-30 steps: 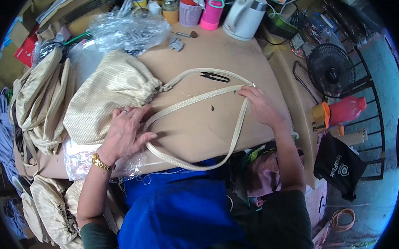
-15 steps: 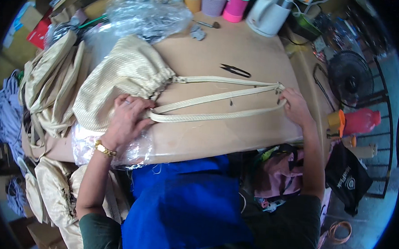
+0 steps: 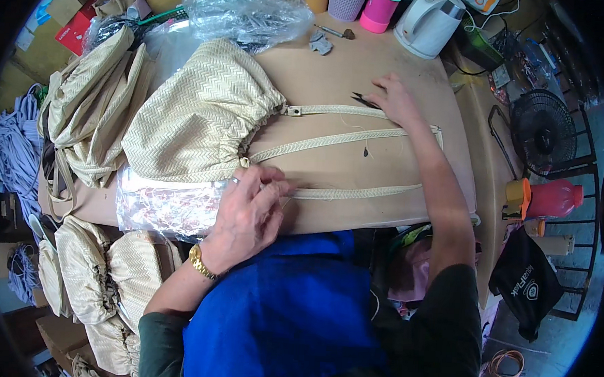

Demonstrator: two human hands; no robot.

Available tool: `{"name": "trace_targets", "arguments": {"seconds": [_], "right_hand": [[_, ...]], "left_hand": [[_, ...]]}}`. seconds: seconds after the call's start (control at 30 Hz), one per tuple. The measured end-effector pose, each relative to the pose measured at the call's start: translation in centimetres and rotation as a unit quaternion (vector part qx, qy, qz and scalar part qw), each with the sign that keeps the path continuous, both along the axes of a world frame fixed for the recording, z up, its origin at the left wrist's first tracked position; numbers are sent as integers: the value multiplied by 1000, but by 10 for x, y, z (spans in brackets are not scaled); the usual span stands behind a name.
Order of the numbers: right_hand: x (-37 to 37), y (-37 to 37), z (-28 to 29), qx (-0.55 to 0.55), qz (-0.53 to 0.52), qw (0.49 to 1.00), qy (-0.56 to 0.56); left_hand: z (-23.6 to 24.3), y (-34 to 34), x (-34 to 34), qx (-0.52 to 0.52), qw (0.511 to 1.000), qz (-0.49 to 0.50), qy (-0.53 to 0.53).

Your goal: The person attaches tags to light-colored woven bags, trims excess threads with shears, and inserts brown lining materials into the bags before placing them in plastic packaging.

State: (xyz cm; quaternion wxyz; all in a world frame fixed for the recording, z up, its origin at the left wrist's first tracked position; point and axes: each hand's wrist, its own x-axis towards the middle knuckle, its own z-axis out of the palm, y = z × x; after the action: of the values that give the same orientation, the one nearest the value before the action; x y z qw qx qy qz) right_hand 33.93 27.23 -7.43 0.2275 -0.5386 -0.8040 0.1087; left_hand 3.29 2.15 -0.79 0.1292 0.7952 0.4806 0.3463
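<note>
A cream woven bag (image 3: 190, 114) with a gathered mouth lies on the table, its long strap (image 3: 339, 136) stretched out to the right in loops. My left hand (image 3: 246, 209) is at the lower corner of the bag's mouth, fingers bent and closed around the lower strap; the fingertips are partly hidden. Farther right, my right hand (image 3: 397, 101) reaches across the strap to black thread snips (image 3: 366, 100). Its fingers are apart, with the thumb side at the snips, whose handle end is partly covered. Loose threads lie among the straps.
More cream bags (image 3: 94, 109) are piled at the left, with others (image 3: 106, 267) below the table edge. Clear plastic wrap (image 3: 246, 15), a grey scrap (image 3: 320, 43), a white kettle (image 3: 429, 23) and a pink container (image 3: 377, 11) stand or lie at the back. A black fan (image 3: 544, 123) is at right.
My right hand has let go of the strap's far end and moved left and away to the snips. The left hand has shifted right and nearer me along the strap. The view has shifted slightly.
</note>
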Motion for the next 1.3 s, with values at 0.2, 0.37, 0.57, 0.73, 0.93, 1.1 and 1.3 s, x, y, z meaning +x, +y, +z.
{"name": "trace_targets", "arguments": {"seconds": [0.2,0.37,0.57,0.73,0.93,1.1,1.3], "right_hand": [[-32,17,-7,-1,-17,999,-51],[-28,1,5,-10,26,999,-18],[-1,6,-6,74,-104,991,42],[5,-60,57,-111,-35,978,173],[13,-153,14,-94,46,994,-28],[-30,-242,53,-361,156,876,278],[-58,-264,41,-309,169,905,238]], "left_hand": [[-4,1,23,-57,994,-56,-75],[-77,27,54,-32,996,-47,-74],[-81,29,62,-89,988,-5,-124],[-81,28,58,-91,981,14,-172],[-100,41,46,-186,919,-1,-347],[-73,35,56,-143,966,-14,-214],[-77,30,40,-220,835,-2,-505]]}}
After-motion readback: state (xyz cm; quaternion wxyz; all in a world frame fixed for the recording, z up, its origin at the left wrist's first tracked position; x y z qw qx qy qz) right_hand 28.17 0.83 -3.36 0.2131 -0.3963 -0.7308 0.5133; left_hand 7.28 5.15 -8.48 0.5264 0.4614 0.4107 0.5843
